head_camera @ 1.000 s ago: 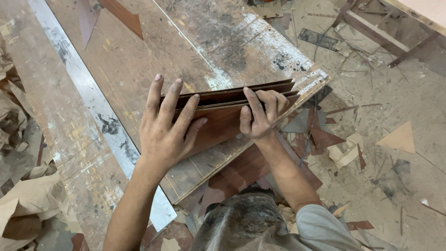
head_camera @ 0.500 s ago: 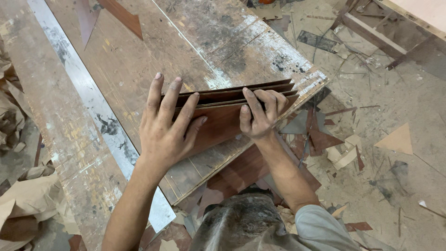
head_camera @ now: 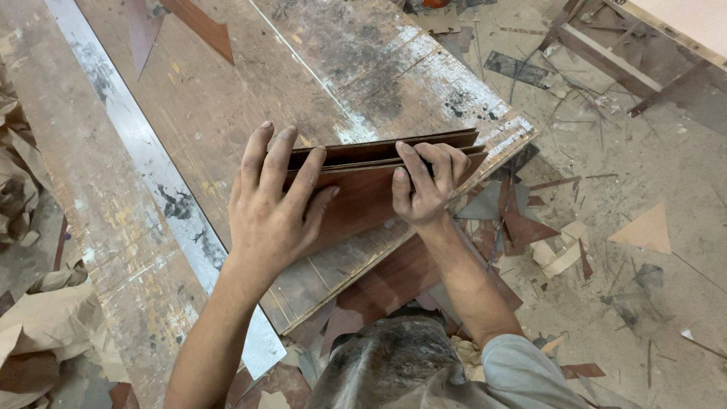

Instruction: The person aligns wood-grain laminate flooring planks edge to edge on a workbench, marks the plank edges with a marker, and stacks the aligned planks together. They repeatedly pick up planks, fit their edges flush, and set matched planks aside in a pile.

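Observation:
A stack of thin reddish-brown laminate strips [head_camera: 363,198] stands on edge on a worn wooden workbench [head_camera: 227,98]. My left hand [head_camera: 276,204] presses flat against the near face of the stack, with its fingertips hooked over the top edge. My right hand [head_camera: 425,182] grips the stack further right, fingers curled over the top edge and thumb on the near face. The far ends of the strips reach toward the bench's right corner.
A pale metal strip [head_camera: 151,174] runs along the bench to the left. Crumpled brown paper [head_camera: 30,326] lies at the left. Laminate offcuts [head_camera: 530,227] and scraps litter the dusty floor at the right. A wooden frame [head_camera: 628,68] stands at the top right.

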`<state>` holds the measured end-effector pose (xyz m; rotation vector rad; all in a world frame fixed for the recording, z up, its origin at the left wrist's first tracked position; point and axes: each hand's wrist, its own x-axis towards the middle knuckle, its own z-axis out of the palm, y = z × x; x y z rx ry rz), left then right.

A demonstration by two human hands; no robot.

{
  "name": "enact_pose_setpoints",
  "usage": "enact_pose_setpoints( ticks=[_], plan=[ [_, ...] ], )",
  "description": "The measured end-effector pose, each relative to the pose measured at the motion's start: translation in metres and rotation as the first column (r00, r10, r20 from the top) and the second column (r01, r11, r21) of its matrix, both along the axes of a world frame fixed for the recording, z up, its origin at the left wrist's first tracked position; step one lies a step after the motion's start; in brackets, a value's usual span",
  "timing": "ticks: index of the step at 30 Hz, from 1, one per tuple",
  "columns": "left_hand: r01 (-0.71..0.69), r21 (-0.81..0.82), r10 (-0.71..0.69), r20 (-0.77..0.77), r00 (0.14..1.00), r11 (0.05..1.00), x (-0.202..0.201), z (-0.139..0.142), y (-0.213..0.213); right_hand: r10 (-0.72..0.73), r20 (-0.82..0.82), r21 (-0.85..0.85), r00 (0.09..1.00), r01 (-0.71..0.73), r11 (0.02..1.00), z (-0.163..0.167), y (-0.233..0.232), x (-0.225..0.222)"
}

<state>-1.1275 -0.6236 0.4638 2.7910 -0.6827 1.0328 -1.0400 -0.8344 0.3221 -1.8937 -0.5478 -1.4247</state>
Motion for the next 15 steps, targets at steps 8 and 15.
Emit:
enact_pose_setpoints(
  ticks=[8, 15],
  plan=[
    [-0.004, -0.015, 0.004, 0.007, 1.0, 1.0, 0.0023, -0.0017, -0.0001, 0.046, -0.011, 0.029, 0.999, -0.046, 0.999, 0.0028, 0.0022, 0.0046],
    [0.0, -0.013, 0.0, 0.013, 1.0, 1.0, 0.0045, -0.0027, 0.001, 0.065, -0.047, 0.031, 0.997, -0.064, 0.997, 0.0041, 0.0019, 0.0041]
  ],
)
